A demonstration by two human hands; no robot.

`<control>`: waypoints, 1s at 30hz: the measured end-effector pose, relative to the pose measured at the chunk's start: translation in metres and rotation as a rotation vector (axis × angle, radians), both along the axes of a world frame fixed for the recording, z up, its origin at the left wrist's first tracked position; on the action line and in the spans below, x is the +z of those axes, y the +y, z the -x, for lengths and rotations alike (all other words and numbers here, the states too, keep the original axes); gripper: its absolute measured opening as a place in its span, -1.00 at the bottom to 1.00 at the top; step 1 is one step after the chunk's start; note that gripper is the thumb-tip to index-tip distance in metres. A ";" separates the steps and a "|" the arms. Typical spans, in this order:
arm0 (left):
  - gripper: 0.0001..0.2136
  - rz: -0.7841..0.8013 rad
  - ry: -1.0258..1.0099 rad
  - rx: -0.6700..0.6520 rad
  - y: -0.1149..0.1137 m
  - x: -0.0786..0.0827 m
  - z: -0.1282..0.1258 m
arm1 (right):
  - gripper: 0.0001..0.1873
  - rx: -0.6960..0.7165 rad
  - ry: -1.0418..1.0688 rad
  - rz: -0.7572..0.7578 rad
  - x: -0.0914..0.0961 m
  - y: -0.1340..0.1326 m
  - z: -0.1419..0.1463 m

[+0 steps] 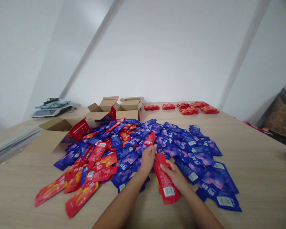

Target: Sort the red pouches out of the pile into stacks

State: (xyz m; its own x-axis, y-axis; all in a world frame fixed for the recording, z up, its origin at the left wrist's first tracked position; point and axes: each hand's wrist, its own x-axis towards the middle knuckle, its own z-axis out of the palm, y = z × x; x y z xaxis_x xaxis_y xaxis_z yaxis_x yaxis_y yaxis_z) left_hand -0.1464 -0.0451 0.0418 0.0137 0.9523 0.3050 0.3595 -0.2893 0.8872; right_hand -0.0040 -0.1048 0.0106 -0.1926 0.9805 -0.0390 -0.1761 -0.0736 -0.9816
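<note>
My right hand (175, 176) is wrapped round a small stack of red packets (165, 183), with its thumb on top. The upper packet shows its printed back and a white barcode label at the near end. My left hand (147, 160) is closed over the middle of the pile, its fingers drawn together. Just past its knuckles lies another red packet (150, 138); whether the fingers grip it is hidden. Around both hands spread many blue packets (200, 157), with red and orange packets (98, 168) mixed in on the left.
Open cardboard boxes stand behind the pile (127, 114) and at its left (50, 135). Small stacks of red packets (189, 110) lie along the table's back edge. A scale (52, 110) sits at the far left, and flat sheets (14, 143) lie nearer on that side.
</note>
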 end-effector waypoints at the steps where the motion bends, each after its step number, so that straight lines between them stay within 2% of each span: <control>1: -0.60 -0.028 0.031 0.060 0.012 0.002 0.003 | -0.57 -0.014 0.016 0.007 -0.001 -0.001 0.000; 4: -0.71 -0.127 0.350 0.089 0.043 0.004 0.008 | -0.58 -0.050 0.098 0.080 -0.002 -0.002 0.001; 7: -0.48 -0.035 0.698 0.086 0.060 -0.002 0.006 | -0.54 -0.131 0.207 0.156 -0.002 0.000 -0.001; 10: -0.57 0.019 0.762 0.080 0.062 -0.008 0.006 | -0.50 -0.228 0.290 0.233 -0.003 0.002 -0.003; 13: -0.66 -0.029 0.591 0.079 0.054 -0.007 0.012 | -0.52 -0.255 0.390 0.304 0.000 0.003 -0.005; 16: -0.63 -0.042 0.120 0.081 0.031 -0.002 0.012 | -0.53 -0.247 0.492 0.282 0.007 0.001 -0.005; 19: -0.63 0.122 -0.344 -0.070 -0.007 -0.006 -0.001 | -0.52 -0.227 0.534 0.218 0.014 -0.001 -0.004; 22: -0.59 0.330 -0.614 -0.208 -0.044 -0.019 -0.015 | -0.51 -0.228 0.519 0.194 0.017 -0.003 -0.005; 24: -0.62 0.387 -0.641 -0.215 -0.060 -0.027 -0.018 | -0.52 -0.228 0.485 0.186 0.017 -0.004 -0.005; 26: -0.70 0.343 -0.545 -0.143 -0.066 -0.029 -0.015 | -0.54 -0.215 0.437 0.174 0.017 -0.005 -0.005; 28: -0.73 0.230 -0.388 -0.048 -0.064 -0.023 -0.010 | -0.54 -0.181 0.368 0.133 0.017 -0.007 -0.003; 30: -0.73 0.127 -0.255 -0.041 -0.058 -0.012 -0.006 | -0.54 -0.110 0.288 0.067 0.016 -0.008 -0.002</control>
State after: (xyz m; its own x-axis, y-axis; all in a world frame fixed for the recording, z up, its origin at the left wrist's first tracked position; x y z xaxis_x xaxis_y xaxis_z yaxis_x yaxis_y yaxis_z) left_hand -0.1402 -0.1033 0.0294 -0.0092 0.9833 0.1820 0.1100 -0.1799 0.9775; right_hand -0.0024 -0.1133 0.0269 -0.0982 0.9932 -0.0629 -0.4570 -0.1011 -0.8837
